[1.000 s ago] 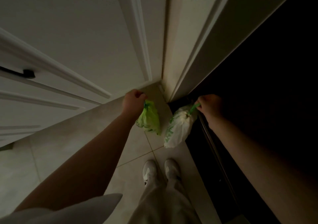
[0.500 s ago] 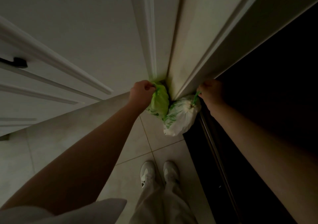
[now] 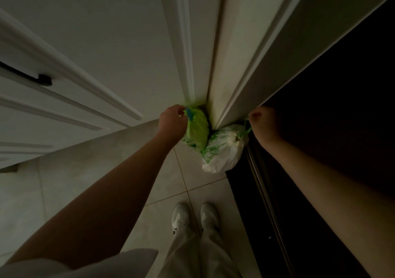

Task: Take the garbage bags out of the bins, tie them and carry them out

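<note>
Gripping knots: left hand [image 3: 172,121] green bag [image 3: 196,131] | right hand [image 3: 264,124] white bag [image 3: 222,149] | both hanging knot-up

A single head-worn, wide-angle view is looking steeply down and forward from above the person's own body; both forearms are running up from the lower corners toward the left hand [image 3: 172,123] and right hand [image 3: 264,123] near mid-frame, and the white shoes [image 3: 195,219] are showing near the bottom edge. The lens is sitting close to a white door [image 3: 96,42] and door frame [image 3: 245,53], whose lines are bowing and converging toward the tiled floor [image 3: 192,183]; no second view is sharing the scene.
</note>
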`<move>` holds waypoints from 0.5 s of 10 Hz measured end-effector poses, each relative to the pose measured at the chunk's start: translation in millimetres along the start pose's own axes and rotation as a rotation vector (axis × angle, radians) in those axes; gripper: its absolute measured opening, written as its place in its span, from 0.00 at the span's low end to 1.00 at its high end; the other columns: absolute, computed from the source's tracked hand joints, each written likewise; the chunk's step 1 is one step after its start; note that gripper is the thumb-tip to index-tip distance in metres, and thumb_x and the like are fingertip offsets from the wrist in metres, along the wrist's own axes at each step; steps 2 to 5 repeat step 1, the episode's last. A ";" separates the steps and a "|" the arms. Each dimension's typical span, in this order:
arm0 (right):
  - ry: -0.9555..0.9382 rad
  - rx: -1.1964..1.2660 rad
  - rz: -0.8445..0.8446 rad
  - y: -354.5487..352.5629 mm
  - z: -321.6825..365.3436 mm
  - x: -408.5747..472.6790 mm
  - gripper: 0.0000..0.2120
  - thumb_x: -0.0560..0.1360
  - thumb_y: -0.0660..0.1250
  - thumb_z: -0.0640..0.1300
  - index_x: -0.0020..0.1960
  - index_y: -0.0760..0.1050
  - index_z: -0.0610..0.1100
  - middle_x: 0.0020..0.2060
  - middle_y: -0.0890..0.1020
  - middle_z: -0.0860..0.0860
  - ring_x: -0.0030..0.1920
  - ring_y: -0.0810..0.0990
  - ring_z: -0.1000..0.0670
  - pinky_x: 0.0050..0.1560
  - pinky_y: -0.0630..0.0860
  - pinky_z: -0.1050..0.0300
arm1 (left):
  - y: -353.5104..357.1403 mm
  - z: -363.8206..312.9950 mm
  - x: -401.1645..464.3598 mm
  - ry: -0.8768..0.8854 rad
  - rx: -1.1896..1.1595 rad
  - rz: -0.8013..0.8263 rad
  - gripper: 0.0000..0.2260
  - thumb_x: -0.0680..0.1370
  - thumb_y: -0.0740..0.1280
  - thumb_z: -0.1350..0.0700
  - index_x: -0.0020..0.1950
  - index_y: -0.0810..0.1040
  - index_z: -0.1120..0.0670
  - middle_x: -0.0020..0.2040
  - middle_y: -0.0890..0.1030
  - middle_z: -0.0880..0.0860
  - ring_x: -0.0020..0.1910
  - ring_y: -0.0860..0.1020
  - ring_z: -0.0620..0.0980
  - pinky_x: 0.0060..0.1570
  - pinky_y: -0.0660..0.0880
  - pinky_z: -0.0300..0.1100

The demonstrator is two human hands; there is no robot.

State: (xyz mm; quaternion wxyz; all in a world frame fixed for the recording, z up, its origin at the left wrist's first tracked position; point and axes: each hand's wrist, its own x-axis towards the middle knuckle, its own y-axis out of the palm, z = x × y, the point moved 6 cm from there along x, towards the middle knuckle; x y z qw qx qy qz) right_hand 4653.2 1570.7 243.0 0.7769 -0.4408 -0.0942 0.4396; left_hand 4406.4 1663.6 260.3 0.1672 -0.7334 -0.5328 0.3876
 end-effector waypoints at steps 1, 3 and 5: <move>-0.017 0.012 0.013 -17.0 5.0 -13.0 0.06 0.73 0.65 0.35 0.45 0.80 0.36 0.43 0.84 0.37 0.47 0.81 0.36 0.50 0.78 0.45 | -10.1 -3.0 -15.3 -0.031 0.004 -0.009 0.13 0.76 0.63 0.61 0.58 0.80 0.58 0.55 0.83 0.59 0.54 0.80 0.57 0.52 0.72 0.41; -0.017 0.012 0.013 -17.0 5.0 -13.0 0.06 0.73 0.65 0.35 0.45 0.80 0.36 0.43 0.84 0.37 0.47 0.81 0.36 0.50 0.78 0.45 | -10.1 -3.0 -15.3 -0.031 0.004 -0.009 0.13 0.76 0.63 0.61 0.58 0.80 0.58 0.55 0.83 0.59 0.54 0.80 0.57 0.52 0.72 0.41; -0.017 0.012 0.013 -17.0 5.0 -13.0 0.06 0.73 0.65 0.35 0.45 0.80 0.36 0.43 0.84 0.37 0.47 0.81 0.36 0.50 0.78 0.45 | -10.1 -3.0 -15.3 -0.031 0.004 -0.009 0.13 0.76 0.63 0.61 0.58 0.80 0.58 0.55 0.83 0.59 0.54 0.80 0.57 0.52 0.72 0.41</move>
